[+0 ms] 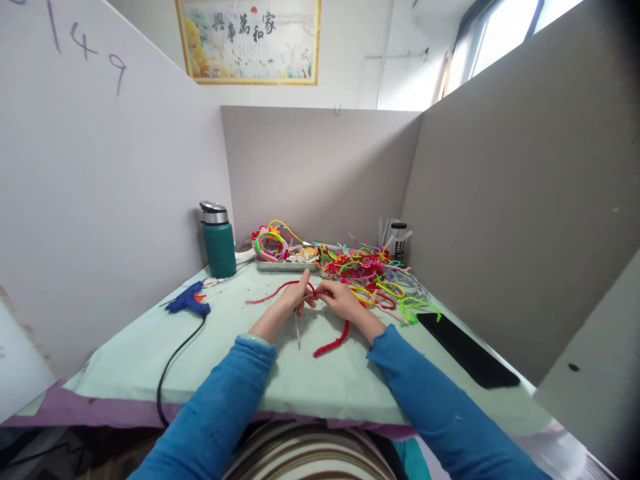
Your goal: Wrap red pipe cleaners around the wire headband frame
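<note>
red strand (278, 291) near tray (287, 266) of pieces (307, 254)

Handwritten purple digits 1, 4 and 9 (83, 45) mark the left-hand partition (125, 173), another stroke cut off at its edge. On the gold-framed wall poster (250, 57), black Chinese characters (244, 25) read 家和萬事興 right to left; smaller lettering (249, 51) is illegible.

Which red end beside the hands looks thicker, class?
The lower red end, below the right hand; the upper red end, left of the left hand, looks thinner.
</note>
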Available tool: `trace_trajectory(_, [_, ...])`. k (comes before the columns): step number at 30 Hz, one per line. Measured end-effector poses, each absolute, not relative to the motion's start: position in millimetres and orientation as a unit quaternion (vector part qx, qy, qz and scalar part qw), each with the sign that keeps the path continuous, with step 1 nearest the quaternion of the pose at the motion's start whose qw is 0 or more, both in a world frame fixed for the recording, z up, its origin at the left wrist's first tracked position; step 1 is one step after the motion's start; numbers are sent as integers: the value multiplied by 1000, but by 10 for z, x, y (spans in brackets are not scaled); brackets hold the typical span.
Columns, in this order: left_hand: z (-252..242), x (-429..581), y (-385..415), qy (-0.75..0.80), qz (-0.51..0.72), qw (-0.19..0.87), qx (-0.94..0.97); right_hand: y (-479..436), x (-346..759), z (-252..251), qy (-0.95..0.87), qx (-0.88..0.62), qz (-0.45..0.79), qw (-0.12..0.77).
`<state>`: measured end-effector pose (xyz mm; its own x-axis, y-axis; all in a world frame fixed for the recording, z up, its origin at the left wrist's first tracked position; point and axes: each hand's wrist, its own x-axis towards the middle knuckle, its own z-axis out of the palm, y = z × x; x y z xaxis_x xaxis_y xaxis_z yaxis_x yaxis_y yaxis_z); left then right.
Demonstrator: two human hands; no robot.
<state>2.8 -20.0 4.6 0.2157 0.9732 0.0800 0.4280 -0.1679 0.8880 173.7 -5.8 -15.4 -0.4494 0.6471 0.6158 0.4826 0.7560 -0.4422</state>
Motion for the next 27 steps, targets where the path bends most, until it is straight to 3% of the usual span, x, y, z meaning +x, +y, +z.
trace_trajectory(3, [22, 14, -156, 544, 311, 384, 678, -60, 1745, -150, -844, -340, 100, 403])
trace_trajectory(27, [20, 63, -160, 526, 334, 381, 683, -65, 1726, -146, -838, -350, 117, 402])
